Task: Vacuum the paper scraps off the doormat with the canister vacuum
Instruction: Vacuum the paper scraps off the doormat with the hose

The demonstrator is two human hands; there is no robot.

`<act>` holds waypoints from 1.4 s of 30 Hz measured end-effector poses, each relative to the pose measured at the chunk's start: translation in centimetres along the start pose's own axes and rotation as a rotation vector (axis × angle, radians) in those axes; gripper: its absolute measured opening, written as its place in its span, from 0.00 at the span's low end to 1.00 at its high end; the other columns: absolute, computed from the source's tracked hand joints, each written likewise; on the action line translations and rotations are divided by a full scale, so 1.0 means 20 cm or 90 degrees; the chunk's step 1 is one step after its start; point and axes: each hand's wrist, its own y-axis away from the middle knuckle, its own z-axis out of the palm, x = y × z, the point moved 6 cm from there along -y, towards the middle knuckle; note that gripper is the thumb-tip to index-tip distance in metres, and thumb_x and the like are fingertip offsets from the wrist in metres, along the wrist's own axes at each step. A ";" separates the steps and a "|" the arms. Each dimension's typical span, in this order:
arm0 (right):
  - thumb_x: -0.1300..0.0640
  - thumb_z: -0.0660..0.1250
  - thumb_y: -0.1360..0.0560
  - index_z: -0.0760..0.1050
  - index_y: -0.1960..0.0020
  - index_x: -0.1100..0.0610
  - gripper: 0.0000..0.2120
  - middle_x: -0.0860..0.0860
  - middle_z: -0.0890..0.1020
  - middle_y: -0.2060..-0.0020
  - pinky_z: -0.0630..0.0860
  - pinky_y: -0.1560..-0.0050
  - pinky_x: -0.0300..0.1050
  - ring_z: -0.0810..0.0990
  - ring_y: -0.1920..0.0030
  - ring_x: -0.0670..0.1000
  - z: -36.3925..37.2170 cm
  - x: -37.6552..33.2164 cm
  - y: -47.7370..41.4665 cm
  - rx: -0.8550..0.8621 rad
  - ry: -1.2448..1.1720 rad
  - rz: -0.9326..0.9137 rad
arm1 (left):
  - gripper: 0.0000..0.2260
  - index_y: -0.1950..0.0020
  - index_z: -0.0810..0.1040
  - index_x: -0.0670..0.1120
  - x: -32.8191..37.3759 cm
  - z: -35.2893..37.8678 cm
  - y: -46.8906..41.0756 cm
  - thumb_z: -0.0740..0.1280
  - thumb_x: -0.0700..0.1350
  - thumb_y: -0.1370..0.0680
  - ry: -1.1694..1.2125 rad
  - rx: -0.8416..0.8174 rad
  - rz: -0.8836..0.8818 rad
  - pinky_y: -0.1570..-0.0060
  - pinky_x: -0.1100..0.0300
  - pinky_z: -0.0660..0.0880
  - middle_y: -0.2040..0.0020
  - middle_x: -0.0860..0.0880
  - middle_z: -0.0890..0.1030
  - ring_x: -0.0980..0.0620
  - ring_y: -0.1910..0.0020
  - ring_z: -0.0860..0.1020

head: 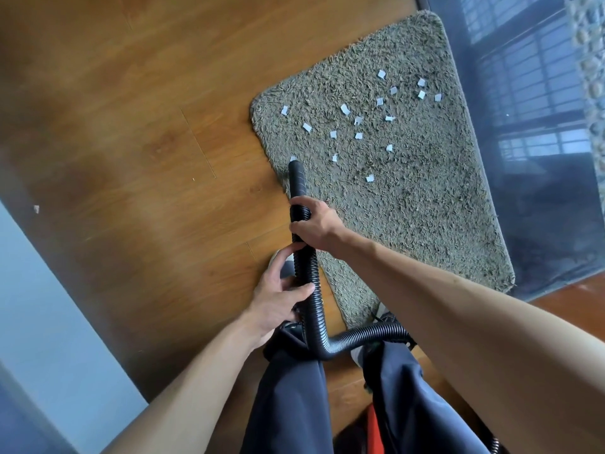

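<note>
Both hands grip hose (307, 283), nozzle (296, 173) on scrap-strewn doormat (409, 198)

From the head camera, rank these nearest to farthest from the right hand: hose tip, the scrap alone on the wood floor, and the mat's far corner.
From the right hand:
1. Hose tip, just ahead on the mat's left edge.
2. Mat's far corner, top, by the dark floor.
3. Floor scrap, far left on the wood.

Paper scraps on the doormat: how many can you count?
17 paper scraps: one at the hose tip, one by the doormat's left edge, the rest scattered across its upper middle. Shag may hide more.
</note>
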 end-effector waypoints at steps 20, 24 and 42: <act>0.62 0.65 0.27 0.70 0.29 0.48 0.27 0.56 0.81 0.47 0.80 0.64 0.43 0.83 0.54 0.53 -0.19 0.14 0.05 0.043 -0.131 0.055 | 0.32 0.47 0.72 0.77 0.12 0.14 -0.06 0.70 0.34 0.24 -0.142 -0.008 0.071 0.59 0.46 0.82 0.46 0.37 0.81 0.42 0.52 0.81; 0.61 0.65 0.28 0.72 0.32 0.46 0.26 0.57 0.81 0.46 0.80 0.64 0.45 0.83 0.53 0.56 -0.26 0.18 0.06 0.057 -0.163 0.066 | 0.31 0.45 0.69 0.78 0.15 0.21 -0.11 0.72 0.39 0.25 -0.202 -0.024 0.073 0.69 0.64 0.73 0.47 0.40 0.82 0.48 0.54 0.79; 0.63 0.65 0.23 0.68 0.29 0.50 0.24 0.57 0.79 0.44 0.83 0.54 0.59 0.82 0.51 0.55 -0.36 0.44 0.26 0.091 -0.389 0.146 | 0.30 0.38 0.70 0.69 0.14 0.39 -0.10 0.71 0.34 0.25 -0.323 -0.139 0.061 0.71 0.68 0.74 0.52 0.44 0.80 0.50 0.58 0.79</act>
